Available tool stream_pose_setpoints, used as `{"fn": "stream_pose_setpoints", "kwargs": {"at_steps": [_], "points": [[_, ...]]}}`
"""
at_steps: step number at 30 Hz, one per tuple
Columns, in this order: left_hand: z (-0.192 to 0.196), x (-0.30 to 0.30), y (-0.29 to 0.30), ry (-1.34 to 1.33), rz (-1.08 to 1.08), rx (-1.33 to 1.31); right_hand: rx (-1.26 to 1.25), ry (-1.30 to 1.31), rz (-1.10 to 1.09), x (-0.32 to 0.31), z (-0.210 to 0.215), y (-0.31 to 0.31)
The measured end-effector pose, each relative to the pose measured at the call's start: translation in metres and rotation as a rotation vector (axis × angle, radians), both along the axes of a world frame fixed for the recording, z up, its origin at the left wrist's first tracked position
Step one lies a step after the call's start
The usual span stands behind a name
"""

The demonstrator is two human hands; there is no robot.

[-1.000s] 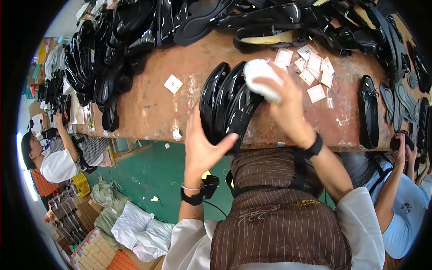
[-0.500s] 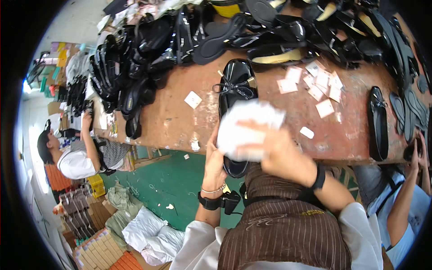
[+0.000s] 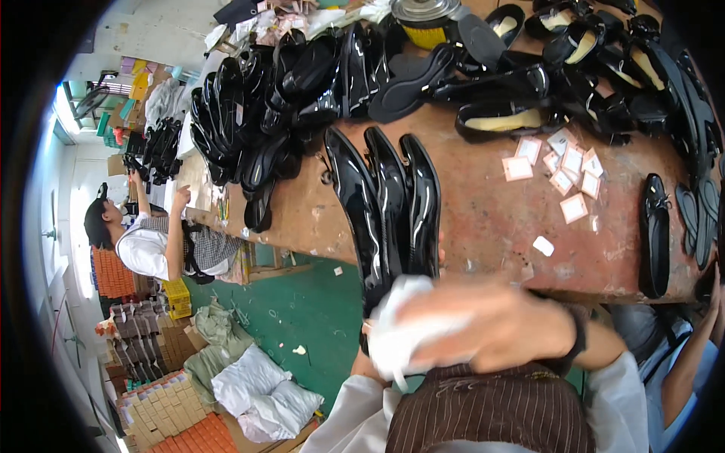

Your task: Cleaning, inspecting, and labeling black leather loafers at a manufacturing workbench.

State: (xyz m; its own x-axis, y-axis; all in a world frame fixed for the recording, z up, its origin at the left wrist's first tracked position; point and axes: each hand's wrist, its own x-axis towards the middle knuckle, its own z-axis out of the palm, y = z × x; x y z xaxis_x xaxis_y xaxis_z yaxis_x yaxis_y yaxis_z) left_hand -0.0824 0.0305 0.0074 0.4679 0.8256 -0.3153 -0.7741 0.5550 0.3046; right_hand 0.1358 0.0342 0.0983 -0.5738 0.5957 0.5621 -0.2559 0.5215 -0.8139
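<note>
Three shiny black shoes (image 3: 389,200) lie side against side in a bundle, toes pointing to the far side and a bow at the left edge. My left hand (image 3: 442,248) grips the bundle from behind and below. Only bits of its fingers show past the right edge; the rest is hidden by the shoes and the cloth. A white cloth (image 3: 400,332), blurred by motion, is bunched in my right hand (image 3: 491,325) over the near end of the shoes. My right fingers are wrapped round it.
The worktable (image 3: 483,196) carries piled black shoes (image 3: 234,113), paper tags (image 3: 570,166), a single black shoe (image 3: 654,234) and a tin (image 3: 427,23). One co-worker (image 3: 151,245) is at the left, another person's hand (image 3: 714,302) at the right. White sacks (image 3: 253,385) lie on the floor.
The shoe bundle has turned onto its side, now showing three shoes. My right hand and the cloth have moved nearer to me. The view has shifted slightly.
</note>
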Motion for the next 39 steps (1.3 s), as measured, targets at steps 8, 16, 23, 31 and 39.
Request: {"fn": "stream_pose_setpoints", "kwargs": {"at_steps": [8,16,23,31,39], "points": [[0.002,0.006,-0.012,-0.298,0.018,0.198,0.174,-0.296,-0.260,-0.028,-0.013,-0.012],[0.015,-0.006,-0.018,-0.057,0.033,0.055,0.245,-0.111,-0.634,-0.027,-0.011,0.110],[0.045,-0.021,0.002,0.103,0.211,0.137,0.008,-0.057,0.203,-0.042,-0.014,-0.009],[0.093,-0.049,0.090,0.632,0.419,0.344,-0.247,0.080,0.030,-0.042,-0.033,0.017],[0.223,-0.216,0.215,1.499,0.736,0.474,-0.563,-0.085,-0.505,0.029,-0.006,0.038]]}}
